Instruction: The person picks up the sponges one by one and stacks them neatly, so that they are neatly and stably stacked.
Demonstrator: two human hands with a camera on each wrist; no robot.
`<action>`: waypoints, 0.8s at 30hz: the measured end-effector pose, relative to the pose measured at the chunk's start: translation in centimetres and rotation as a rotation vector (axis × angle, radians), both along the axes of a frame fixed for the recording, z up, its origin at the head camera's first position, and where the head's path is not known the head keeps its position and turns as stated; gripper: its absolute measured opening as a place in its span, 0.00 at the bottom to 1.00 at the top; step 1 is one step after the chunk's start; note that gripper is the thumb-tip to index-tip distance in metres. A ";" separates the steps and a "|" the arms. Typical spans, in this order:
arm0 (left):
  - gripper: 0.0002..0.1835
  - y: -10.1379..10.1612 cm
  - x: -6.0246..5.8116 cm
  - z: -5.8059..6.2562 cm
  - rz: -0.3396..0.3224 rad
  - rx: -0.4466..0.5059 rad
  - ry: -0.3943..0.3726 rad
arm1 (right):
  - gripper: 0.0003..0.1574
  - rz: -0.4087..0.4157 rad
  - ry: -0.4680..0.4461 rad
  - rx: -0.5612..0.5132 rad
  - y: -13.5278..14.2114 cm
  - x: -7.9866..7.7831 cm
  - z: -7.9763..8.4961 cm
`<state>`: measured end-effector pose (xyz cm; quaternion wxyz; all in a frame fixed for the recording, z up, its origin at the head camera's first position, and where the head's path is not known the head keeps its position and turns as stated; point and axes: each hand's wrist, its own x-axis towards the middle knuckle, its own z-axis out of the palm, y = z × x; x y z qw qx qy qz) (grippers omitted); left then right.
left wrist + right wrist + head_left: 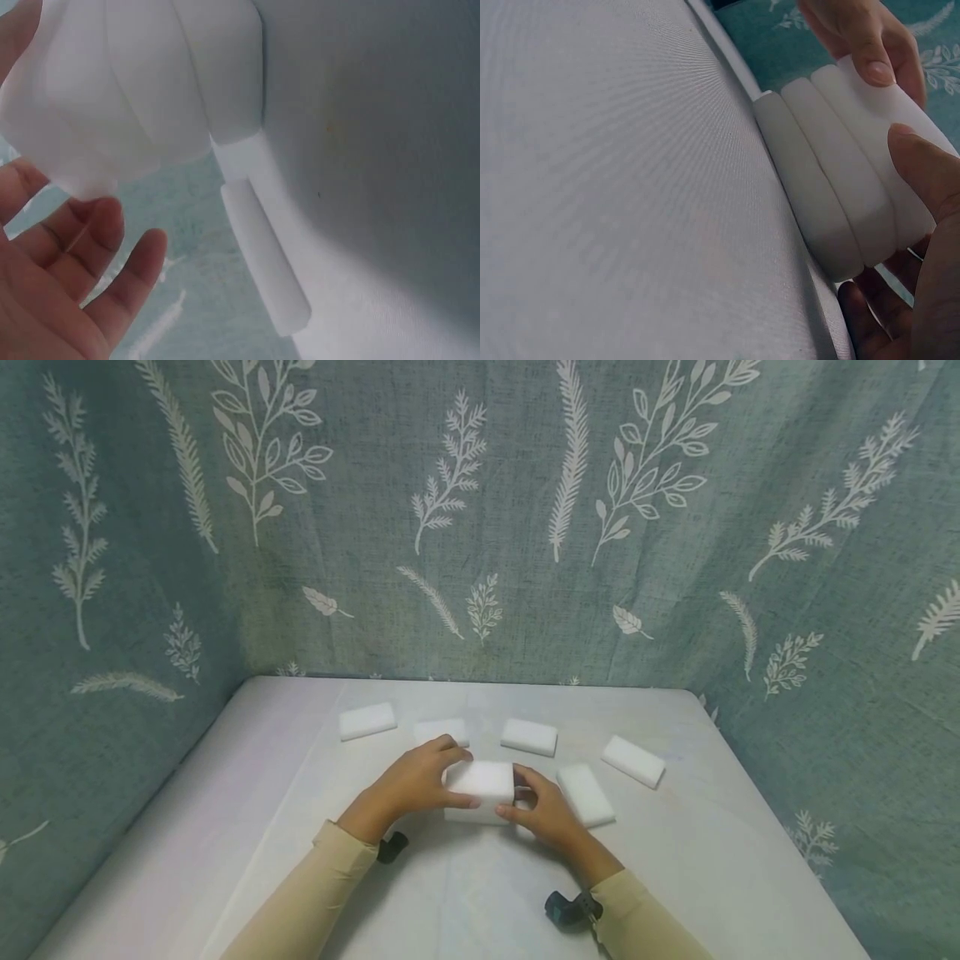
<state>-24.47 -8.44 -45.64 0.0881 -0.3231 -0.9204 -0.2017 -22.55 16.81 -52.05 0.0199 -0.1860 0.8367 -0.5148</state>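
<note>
As your left hand (423, 781) curves its fingers (453, 755) round the left end of a stack of white rounded foam-like blocks (480, 787), with the thumb on the near side, your right hand (551, 812) grips the opposite end, so both sets of fingers hold the pile between them. Three layers show from your right wrist, the lowest resting on the white desk (480, 910). Just right of your right hand lies a single white oblong block (587, 795); farther right is a tilted white block (633, 762). Beyond the stack, three white blocks (529, 737) make a loose row, the middle one partly hidden by your left hand.
</note>
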 end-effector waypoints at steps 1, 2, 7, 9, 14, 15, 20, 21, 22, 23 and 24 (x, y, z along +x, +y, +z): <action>0.39 -0.1 0.1 0.1 -0.004 0.001 -0.009 | 0.50 0.002 0.001 0.002 0.0 0.0 0.0; 0.40 -0.2 0.1 0.2 -0.006 -0.004 -0.018 | 0.50 0.002 0.003 0.005 0.0 0.0 0.0; 0.45 -1.4 0.1 0.5 -0.017 -0.011 -0.067 | 0.51 0.003 -0.012 -0.001 0.1 0.1 0.1; 0.46 -2.1 0.0 0.4 -0.016 -0.015 -0.084 | 0.52 -0.002 -0.019 -0.002 0.1 0.1 0.1; 0.46 -4.0 -0.1 -0.3 -0.013 -0.024 -0.128 | 0.54 -0.015 -0.034 0.002 0.0 0.2 0.1; 0.45 -4.3 -0.1 -0.5 -0.007 -0.026 -0.136 | 0.54 -0.015 -0.035 0.001 -0.1 0.2 0.0; 0.42 -6.1 -0.6 -0.8 0.039 -0.026 -0.147 | 0.53 -0.011 -0.032 -0.013 0.0 0.1 -0.1; 0.41 -6.4 -0.9 -0.8 0.048 -0.018 -0.151 | 0.53 -0.009 -0.031 -0.015 0.1 0.1 -0.1; 0.40 -6.9 -1.2 -0.9 0.061 -0.016 -0.152 | 0.53 -0.010 -0.031 -0.015 0.1 0.1 -0.1; 0.40 -7.3 -1.5 -1.0 0.078 -0.010 -0.158 | 0.53 -0.011 -0.031 -0.012 0.1 0.0 -0.1; 0.39 -7.8 -1.9 -1.2 0.094 -0.003 -0.162 | 0.53 -0.012 -0.033 -0.012 0.2 0.0 -0.1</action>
